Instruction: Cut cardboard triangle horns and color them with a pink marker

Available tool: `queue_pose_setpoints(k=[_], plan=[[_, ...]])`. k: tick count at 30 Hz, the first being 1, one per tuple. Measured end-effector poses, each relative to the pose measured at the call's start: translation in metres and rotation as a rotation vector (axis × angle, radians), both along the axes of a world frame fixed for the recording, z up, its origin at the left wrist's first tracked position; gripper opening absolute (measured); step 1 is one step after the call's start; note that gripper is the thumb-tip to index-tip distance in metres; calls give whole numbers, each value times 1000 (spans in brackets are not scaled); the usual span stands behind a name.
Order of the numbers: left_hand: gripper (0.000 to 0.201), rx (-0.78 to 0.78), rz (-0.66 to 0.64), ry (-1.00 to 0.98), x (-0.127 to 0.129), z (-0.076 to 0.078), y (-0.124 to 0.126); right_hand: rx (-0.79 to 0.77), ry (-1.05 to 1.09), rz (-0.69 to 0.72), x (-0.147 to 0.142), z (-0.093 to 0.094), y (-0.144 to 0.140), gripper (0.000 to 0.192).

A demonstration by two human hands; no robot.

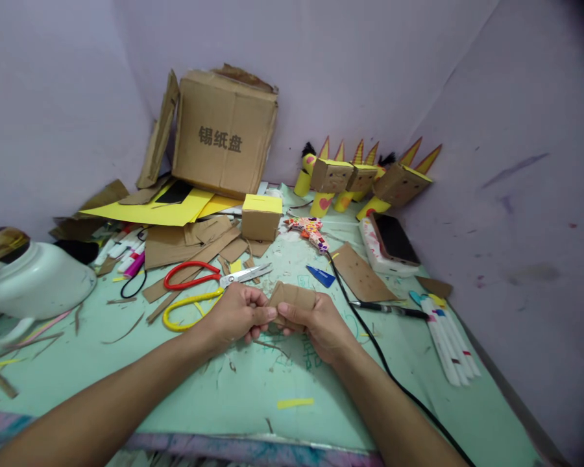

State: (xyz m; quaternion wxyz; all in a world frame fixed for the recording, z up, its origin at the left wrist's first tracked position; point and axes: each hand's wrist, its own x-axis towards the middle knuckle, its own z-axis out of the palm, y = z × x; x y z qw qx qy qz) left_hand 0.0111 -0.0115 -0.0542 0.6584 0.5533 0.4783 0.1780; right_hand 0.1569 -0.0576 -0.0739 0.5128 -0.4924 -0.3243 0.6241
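Pinching a cardboard piece (292, 298) between both hands (238, 314) (316, 321) mid-worktop (253, 389), I was folding it; next, a firmer crease.

- Both hands are meeting near the table's (253, 395) front middle, the left hand (237, 316) and right hand (316, 322) pinching a cardboard piece (292, 297) between them.
- 2 pairs of scissors (199, 285) are lying just behind the left hand.
- A small box (261, 217) is sitting behind the scissors, with a large carton (224, 133) standing farther back by the wall.
- A phone (394, 239) is resting on the right, behind a row of markers (450, 344).
- A cable (370, 337) is running right of the right hand.
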Motion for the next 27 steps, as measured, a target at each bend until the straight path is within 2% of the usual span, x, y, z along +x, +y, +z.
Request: queue_pose_setpoints(k=[6,12,20,24,27], plan=[[22,15,-4,-17,0,-1,-2,-46,-20,-75,-3,0,0,23],[21,3,-70,-91,-3,-6,-1,-23,-56,-128,-3,-3,1,20],[13,25,13,-63,1,-7,-4,-39,-24,-88,-6,1,0,22],[17,79,-26,-24,1,-7,-5,-29,-34,-107,-5,-2,1,18],[21,166,-70,-13,-3,1,-1,-31,16,-181,-1,-2,3,20]])
